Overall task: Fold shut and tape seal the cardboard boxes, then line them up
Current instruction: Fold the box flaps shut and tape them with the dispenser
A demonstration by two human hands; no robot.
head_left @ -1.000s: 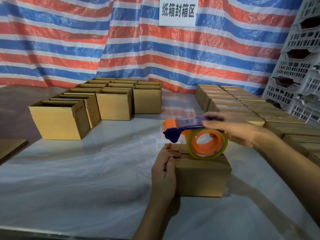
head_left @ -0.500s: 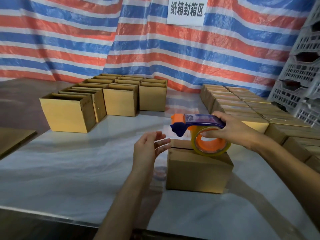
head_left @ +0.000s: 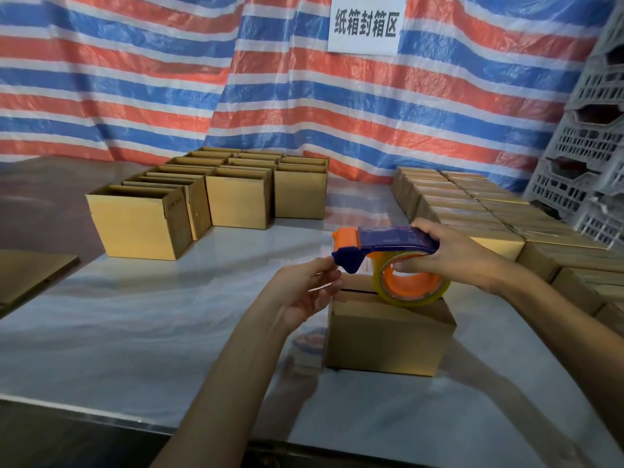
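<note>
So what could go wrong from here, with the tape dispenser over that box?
1. The left hand has its fingertips right by the front end of the tape dispenser, where a cutter probably sits; they could get nicked.
2. Neither hand holds the box; the right hand pulling tape may drag it or leave the seam gaping.
</note>
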